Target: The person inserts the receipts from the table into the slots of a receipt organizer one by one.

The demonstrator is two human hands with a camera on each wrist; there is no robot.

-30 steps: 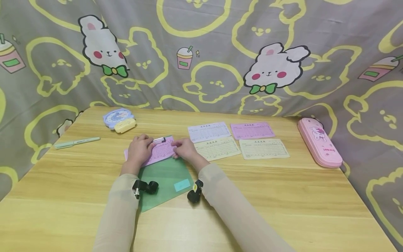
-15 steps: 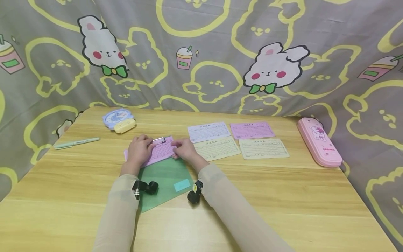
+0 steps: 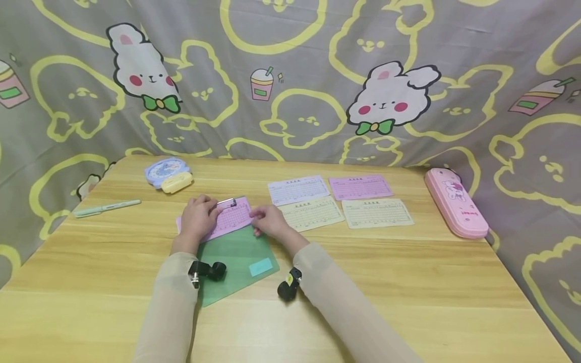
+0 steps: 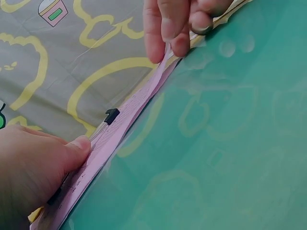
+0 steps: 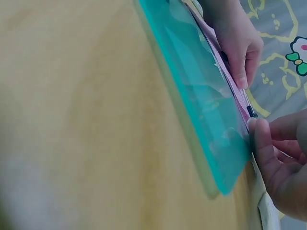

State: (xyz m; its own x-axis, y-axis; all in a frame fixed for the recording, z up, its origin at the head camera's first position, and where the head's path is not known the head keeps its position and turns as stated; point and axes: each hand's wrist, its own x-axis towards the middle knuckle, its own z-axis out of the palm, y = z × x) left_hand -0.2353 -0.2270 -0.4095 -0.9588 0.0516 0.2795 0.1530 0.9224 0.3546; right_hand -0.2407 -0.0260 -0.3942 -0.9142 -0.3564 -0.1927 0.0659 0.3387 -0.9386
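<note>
A translucent green clipboard [image 3: 236, 262] with a light blue label is tilted below my hands. Across its clip end lies a pink printed form [image 3: 232, 219], partly under the metal clip [image 3: 227, 202]. My left hand [image 3: 199, 218] grips the clipboard at this clip, its thumb [image 4: 79, 147] on the metal; the other fingers are partly hidden. At the form's right end, my right hand [image 3: 274, 222] pinches the sheet's edge between thumb and fingers [image 4: 168, 28]. In the right wrist view, the right thumb [image 5: 263, 139] is close beside the clip's black end [image 5: 251, 111].
White [image 3: 298, 189], pink [image 3: 360, 187] and cream forms [image 3: 378, 213] lie right of the clipboard, with another cream one [image 3: 313, 214] near my right hand. A pink pencil case [image 3: 456, 201], a green pen [image 3: 108, 207] and a blue-and-yellow clock-like item [image 3: 168, 172] lie farther out.
My right hand and forearm have shifted slightly right and toward me at the form's right edge. The left hand stays at the clip. The head view has turned a little.
</note>
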